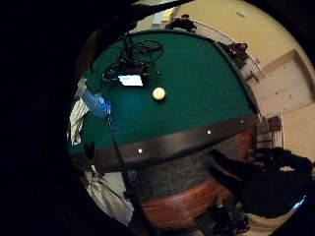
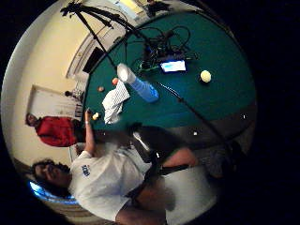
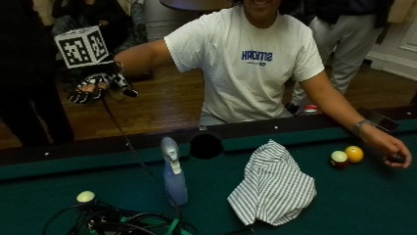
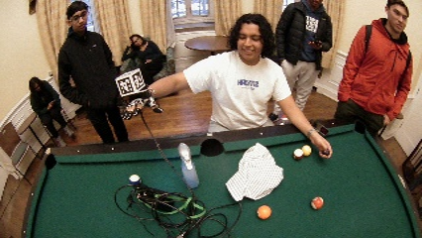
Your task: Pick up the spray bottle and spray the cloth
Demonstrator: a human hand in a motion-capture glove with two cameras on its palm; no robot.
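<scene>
A pale blue spray bottle [image 3: 173, 171] stands upright on the green pool table [image 3: 365, 196], near the side pocket. A striped white cloth [image 3: 273, 186] lies crumpled on the felt to its right. My gloved right hand [image 3: 98, 83] is raised well away from the table, out past the rail, fingers hanging relaxed and holding nothing. In the thumb side palm view the spray bottle [image 2: 138, 84] and the cloth [image 2: 114, 103] lie side by side on the felt; in the little finger side palm view the bottle [image 1: 96, 102] shows at the table's edge. The bare left hand [image 3: 391, 152] rests on the felt.
A tangle of cables and a small lit device [image 3: 117, 223] sits on the felt in front of the bottle, with a white ball [image 3: 85, 196] beside it. Two balls [image 3: 346, 155] lie near the bare hand. The side pocket [image 3: 206, 145] opens behind the bottle. People stand around the table.
</scene>
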